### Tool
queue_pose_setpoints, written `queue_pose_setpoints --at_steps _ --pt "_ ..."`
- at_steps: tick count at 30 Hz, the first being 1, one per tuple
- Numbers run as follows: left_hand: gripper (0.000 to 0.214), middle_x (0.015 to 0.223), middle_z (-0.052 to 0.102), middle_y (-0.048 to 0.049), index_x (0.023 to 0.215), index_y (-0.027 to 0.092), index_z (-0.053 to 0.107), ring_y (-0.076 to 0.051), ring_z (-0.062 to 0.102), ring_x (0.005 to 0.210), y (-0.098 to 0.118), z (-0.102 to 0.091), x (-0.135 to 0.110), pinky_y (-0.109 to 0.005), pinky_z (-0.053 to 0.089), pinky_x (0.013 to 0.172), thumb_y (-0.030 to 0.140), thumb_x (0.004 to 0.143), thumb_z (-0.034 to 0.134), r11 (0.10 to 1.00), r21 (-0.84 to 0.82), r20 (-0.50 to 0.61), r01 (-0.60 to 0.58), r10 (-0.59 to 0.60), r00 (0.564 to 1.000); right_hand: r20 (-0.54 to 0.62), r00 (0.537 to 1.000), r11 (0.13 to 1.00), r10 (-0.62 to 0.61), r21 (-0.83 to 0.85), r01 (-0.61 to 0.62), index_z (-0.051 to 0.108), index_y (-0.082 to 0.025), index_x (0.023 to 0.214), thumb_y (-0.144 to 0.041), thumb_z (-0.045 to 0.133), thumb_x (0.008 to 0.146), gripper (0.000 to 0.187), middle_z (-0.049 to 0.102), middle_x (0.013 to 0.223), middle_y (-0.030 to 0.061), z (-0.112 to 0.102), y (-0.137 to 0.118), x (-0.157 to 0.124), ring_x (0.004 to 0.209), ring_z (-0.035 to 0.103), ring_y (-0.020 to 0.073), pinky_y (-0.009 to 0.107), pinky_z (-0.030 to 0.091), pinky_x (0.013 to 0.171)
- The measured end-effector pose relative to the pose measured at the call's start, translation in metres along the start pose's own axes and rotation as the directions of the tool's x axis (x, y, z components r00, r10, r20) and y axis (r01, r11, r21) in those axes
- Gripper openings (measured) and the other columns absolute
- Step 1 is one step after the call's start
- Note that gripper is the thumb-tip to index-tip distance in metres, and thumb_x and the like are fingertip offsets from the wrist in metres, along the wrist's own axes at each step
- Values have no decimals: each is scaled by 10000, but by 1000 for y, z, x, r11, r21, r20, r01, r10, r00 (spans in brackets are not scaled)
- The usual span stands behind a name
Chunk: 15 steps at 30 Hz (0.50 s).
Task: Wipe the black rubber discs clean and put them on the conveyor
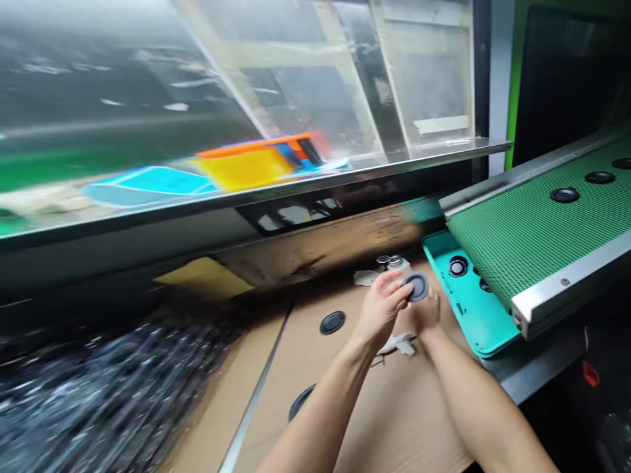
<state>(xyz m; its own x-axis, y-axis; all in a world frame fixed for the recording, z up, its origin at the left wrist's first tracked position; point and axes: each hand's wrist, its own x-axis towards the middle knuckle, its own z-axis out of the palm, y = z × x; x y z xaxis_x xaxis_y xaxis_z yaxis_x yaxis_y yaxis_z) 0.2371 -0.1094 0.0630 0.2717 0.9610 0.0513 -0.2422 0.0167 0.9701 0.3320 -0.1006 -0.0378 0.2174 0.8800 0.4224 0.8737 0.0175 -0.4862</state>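
My left hand (380,307) pinches a dark grey round disc (418,287) with a raised rim between thumb and fingers, closed on its left edge. Just behind and right of that disc is my right hand (424,314), blurred; its fingers are mostly hidden, so its grip is unclear. Another dark round disc (332,322) lies flat on the cardboard (394,407) left of my hands. Partly covered by my left forearm, a further dark disc (298,402) rests nearer to me. A small white container (399,265) stands beyond my hands, and crumpled white material (401,344) lies beneath them.
A teal tray (486,328) with several round parts sits right, under the end of a green conveyor belt (542,236) carrying dark discs. Shiny clear plastic (98,394) is piled at left. A metal ledge (369,167) crosses above the work surface.
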Motion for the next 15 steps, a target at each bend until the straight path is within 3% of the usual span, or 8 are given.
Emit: queue_pose_setpoints --at_steps 3,6,8,10,13,15 --pt "489 893 746 -19 1007 157 685 -98 673 710 -22 -94 -19 -166 485 589 227 579 911 984 -156 -206 88 -120 971 63 991 993 114 -50 -111 708 -204 1153 -338 612 935 274 675 1132 126 12 -5 3 1109 565 289 414 443 924" --pt "350 843 740 1 905 140 720 -66 641 653 -30 -146 -32 -135 463 538 200 606 890 948 -308 -267 77 -164 950 101 987 988 127 -106 -117 711 -253 1170 -390 570 954 292 673 1168 103 11 -2 6 1138 545 275 383 407 949" --pt "279 768 708 26 853 144 709 -47 586 575 -30 -162 -37 -130 418 472 185 630 871 907 -419 -288 42 -177 941 74 992 990 102 -108 -93 714 -232 1166 -387 548 963 304 689 1137 108 5 -2 9 1110 560 266 379 402 967" --pt "209 733 682 29 827 145 694 -58 577 565 -30 -167 -40 -148 450 487 179 678 836 871 -492 -276 7 -164 947 -34 999 997 43 -57 -45 705 -192 1187 -381 535 969 335 699 1137 123 -2 -9 9 1096 576 261 386 406 999" --pt "106 833 721 -46 861 124 699 -142 685 717 -31 -167 -41 -268 588 676 171 780 747 855 -519 -219 18 -153 964 -225 966 986 -128 74 148 694 -164 1211 -409 514 989 376 680 1224 146 -9 -39 0 1162 580 264 403 419 1044" --pt "81 915 742 -103 896 101 704 -189 719 797 -34 -165 -40 -336 607 764 153 839 679 847 -528 -180 62 -183 966 -250 936 949 -248 131 287 698 -186 1223 -436 519 995 383 661 1269 146 -9 -65 -14 1190 580 266 416 438 1048"
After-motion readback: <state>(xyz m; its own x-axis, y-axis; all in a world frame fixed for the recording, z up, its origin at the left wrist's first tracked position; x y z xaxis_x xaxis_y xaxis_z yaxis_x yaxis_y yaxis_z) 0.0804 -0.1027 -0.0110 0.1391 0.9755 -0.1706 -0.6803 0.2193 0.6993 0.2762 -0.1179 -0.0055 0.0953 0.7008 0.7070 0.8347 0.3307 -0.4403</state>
